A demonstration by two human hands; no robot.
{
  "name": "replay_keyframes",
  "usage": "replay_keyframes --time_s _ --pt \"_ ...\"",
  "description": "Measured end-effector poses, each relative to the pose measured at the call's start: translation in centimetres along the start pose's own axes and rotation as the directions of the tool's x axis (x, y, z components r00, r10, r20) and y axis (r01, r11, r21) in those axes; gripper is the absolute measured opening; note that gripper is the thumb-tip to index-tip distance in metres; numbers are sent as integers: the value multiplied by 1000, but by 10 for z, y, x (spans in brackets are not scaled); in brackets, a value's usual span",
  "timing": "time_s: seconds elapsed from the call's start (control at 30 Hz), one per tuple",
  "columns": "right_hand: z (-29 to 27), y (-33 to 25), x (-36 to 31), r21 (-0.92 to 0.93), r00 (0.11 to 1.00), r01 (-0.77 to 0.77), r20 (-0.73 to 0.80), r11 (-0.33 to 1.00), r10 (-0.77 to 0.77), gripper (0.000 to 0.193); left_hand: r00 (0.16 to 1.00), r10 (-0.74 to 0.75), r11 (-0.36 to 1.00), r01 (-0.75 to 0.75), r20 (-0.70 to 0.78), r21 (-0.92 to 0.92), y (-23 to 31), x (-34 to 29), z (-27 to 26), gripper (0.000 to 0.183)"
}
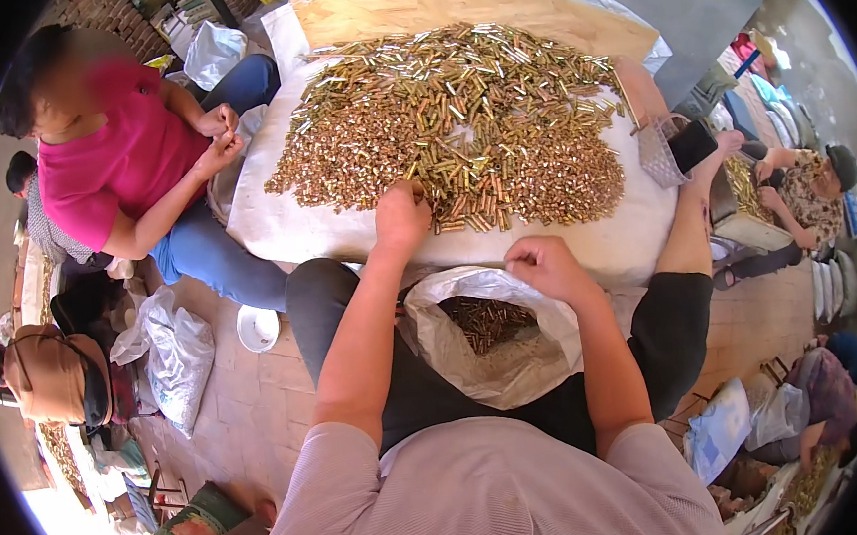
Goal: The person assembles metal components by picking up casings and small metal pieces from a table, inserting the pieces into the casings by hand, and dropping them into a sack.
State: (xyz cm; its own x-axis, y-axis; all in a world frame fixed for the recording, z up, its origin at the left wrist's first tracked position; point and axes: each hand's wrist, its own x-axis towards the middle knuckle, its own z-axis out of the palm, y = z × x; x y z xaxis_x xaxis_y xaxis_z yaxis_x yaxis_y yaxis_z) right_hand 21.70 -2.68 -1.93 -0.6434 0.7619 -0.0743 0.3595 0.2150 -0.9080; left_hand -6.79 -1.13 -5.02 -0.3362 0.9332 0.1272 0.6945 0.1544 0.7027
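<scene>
A wide heap of small brass and copper-coloured metal cylinders (456,97) covers much of a table with a pale cloth (256,215). My left hand (403,215) is at the heap's near edge, its fingers curled in against the pieces; what they pinch is hidden. Just off the table's front edge, my right hand (546,264) hangs over the rim of an open white sack (516,386). Its fingers are bent together, and anything in them is too small to name. Inside the sack, between my legs, lie many similar metal cylinders (487,325).
A wooden board (470,6) edges the table's far side. At the left sits a person in a pink shirt (108,156), hands together by the table. A white bowl (258,328) and a filled plastic bag (179,369) are on the floor. Other people work at the right.
</scene>
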Motion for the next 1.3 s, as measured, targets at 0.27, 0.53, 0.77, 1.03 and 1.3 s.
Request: replay_keyframes --time_s 0.27,0.53,0.77,1.03,1.3 --pt "-4 19 21 -454 883 -31 -430 891 -188 12 998 62 998 -62 0 -18 -5 -6 4 16" --pt "6 26 25 -597 905 -96 -385 796 -180 9 1000 7 939 -5 5 -345 -8 -2 -3 15" --pt "6 30 29 -603 880 -122 -433 788 -195 10 957 -122 658 277 265 -700 19 -7 -26 12" --pt "6 31 31 -569 863 -121 -465 813 -197 11 933 8 474 312 359 -823 26 -16 -33 14" --pt "9 27 31 -254 822 -20 -555 967 -129 12 879 6 552 395 477 -734 39 -25 -27 21"
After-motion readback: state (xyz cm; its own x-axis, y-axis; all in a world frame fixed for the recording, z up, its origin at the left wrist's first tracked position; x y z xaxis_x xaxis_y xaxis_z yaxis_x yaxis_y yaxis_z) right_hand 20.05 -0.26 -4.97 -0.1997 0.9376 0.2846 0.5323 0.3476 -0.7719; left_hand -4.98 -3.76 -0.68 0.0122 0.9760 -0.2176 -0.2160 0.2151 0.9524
